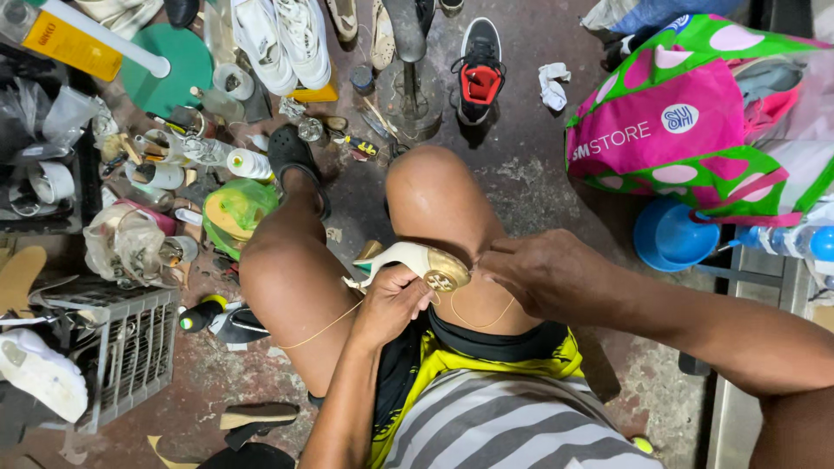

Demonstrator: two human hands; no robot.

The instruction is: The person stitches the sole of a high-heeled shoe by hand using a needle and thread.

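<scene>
A cream high-heeled shoe [407, 257] with a gold inner sole lies across my lap, toe to the right. My left hand [393, 300] grips it from below near the middle. My right hand [540, 271] pinches at the shoe's toe end, fingers closed on something too small to make out. A thin tan thread [323, 328] runs from the shoe over my left thigh, and another loop of it hangs below the toe. My knees are bare and spread apart.
The floor to the left is crowded with thread spools, cans, shoe soles and a grey plastic crate [130, 347]. White sneakers [282, 39], a black-and-red shoe [479, 69] and a metal shoe stand [408, 82] lie ahead. A pink-and-green bag [686, 130] and blue bowl [669, 234] sit to the right.
</scene>
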